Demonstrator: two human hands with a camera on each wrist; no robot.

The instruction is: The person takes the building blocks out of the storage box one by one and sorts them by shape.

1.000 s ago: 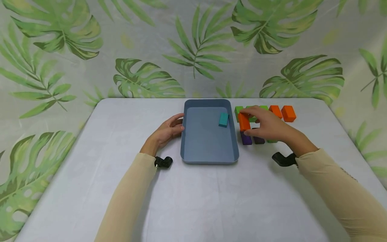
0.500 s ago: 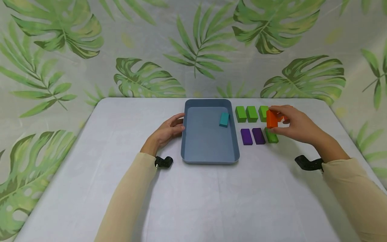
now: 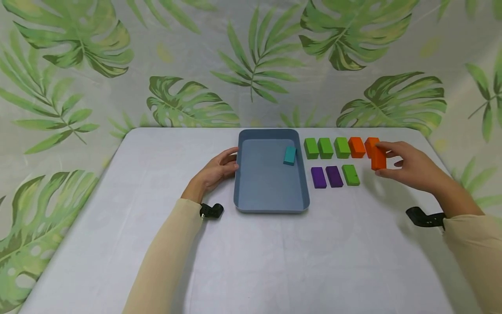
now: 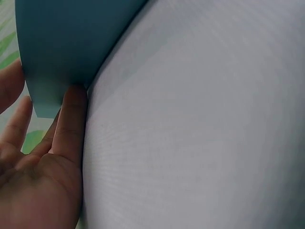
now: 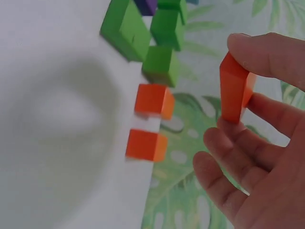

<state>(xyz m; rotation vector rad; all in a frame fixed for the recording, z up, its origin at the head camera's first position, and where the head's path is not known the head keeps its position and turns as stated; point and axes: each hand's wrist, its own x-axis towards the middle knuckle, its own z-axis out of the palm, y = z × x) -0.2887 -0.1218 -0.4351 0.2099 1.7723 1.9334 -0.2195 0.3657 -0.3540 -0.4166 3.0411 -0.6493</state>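
Observation:
My right hand (image 3: 415, 168) pinches an orange block (image 3: 378, 158) between thumb and fingertips, in front of the right end of the back row. In the right wrist view the held orange block (image 5: 232, 88) stands upright between thumb and fingers, and its shadow falls on the table. My left hand (image 3: 217, 169) rests against the left outer wall of a blue-grey tray (image 3: 270, 208), fingers fairly straight. In the left wrist view the fingers (image 4: 71, 121) touch the tray's wall (image 4: 66, 43). A teal block (image 3: 290, 155) lies inside the tray near its right wall.
Right of the tray, the back row has green blocks (image 3: 325, 148) and two orange blocks (image 3: 356, 147). In front lie two purple blocks (image 3: 334, 176) and a green block (image 3: 351, 175). A white cloth covers the table (image 3: 251, 261); a leaf-print curtain (image 3: 259, 65) hangs behind.
My right hand has carried the orange block rightward, from beside the tray past the green blocks to the row's right end. The left hand and the tray stay put.

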